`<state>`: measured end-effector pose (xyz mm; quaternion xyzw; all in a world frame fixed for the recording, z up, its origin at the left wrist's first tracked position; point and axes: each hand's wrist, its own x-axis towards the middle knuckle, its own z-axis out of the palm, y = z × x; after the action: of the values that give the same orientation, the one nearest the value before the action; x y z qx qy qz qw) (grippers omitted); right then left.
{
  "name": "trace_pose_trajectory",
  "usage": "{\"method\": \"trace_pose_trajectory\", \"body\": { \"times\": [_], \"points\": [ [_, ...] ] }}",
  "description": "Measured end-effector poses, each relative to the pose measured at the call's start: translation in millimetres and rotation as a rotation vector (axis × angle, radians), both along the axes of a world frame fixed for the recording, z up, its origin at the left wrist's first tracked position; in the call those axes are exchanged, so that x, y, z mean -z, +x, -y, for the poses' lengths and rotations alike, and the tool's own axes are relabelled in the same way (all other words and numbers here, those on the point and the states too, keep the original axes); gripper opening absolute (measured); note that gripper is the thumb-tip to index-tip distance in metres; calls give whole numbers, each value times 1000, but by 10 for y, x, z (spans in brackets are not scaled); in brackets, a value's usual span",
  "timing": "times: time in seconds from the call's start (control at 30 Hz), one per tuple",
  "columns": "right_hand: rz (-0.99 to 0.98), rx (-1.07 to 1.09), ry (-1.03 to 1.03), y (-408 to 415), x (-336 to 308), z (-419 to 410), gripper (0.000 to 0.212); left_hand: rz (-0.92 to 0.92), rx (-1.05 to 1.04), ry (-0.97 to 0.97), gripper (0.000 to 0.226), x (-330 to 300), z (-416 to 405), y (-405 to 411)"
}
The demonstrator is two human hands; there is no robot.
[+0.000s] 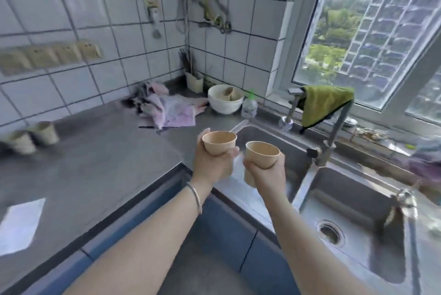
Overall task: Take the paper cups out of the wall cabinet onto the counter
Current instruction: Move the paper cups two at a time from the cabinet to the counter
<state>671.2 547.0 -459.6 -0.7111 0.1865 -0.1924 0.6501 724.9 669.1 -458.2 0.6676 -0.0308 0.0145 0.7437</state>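
Nearest, two bare forearms were extended over the blue cabinet fronts (229, 230) and the front edge of the grey counter (100, 175), a thin silver bangle (195, 197) being worn on the left wrist. A tan paper cup (219, 143) was held upright in the left hand (212, 166), whose fingers (232, 152) were curled closed around its lower wall. A second paper cup (262, 152) was gripped the same way by the right hand (267, 174), the fingers pressed together around its lower half, with the base showing below the fist. The two cups were held side by side, close but apart, above the corner where the counter met the steel double sink (358, 211). A white sheet (20, 225) was seen at the left near edge. Farther left, two more paper cups (33, 137) were resting on the counter by the tiled wall, blurred. Beyond, a pink cloth (171, 111) was lying crumpled, with a white bowl (225, 101) and a small clear bottle (249, 106) beside it. A green cloth (324, 104) was draped over the tap (334, 132) before the window.
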Motion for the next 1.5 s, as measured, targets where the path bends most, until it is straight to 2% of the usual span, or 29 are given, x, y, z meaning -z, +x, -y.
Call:
{"method": "trace_pose_trajectory", "body": {
  "times": [0.3, 0.53, 0.7, 0.83, 0.97, 1.2, 1.33, 1.4, 1.5],
  "points": [
    [-73, -343, 28, 1499, 305, -1463, 49, -23, -402, 9, 71, 394, -1556, 1025],
    [-163, -603, 6, 2681, 445, -2297, 45, -82, -671, 7, 76, 573, -2317, 1796],
    [-188, -689, -51, 3253, 521, -2825, 45, -130, -809, -42, 72, 653, -2762, 2170],
    [-230, -760, -69, 3630, 689, -3176, 46, -135, -859, -49, 76, 758, -3079, 2470],
    [-272, -769, -92, 3962, 880, -3526, 51, -179, -883, -58, 62, 927, -3427, 2783],
    [-310, -803, -96, 4630, 1091, -4074, 47, -280, -869, 26, 78, 1260, -4030, 3444],
    [-308, -812, -154, 4984, 1234, -4289, 45, -310, -899, 77, 69, 1411, -4258, 3755],
    [-324, -827, -180, 5157, 1339, -4395, 51, -304, -918, 96, 62, 1471, -4369, 3905],
    [-320, -833, -233, 5348, 1526, -4542, 60, -287, -948, 125, 66, 1593, -4515, 4118]
  ]
}}
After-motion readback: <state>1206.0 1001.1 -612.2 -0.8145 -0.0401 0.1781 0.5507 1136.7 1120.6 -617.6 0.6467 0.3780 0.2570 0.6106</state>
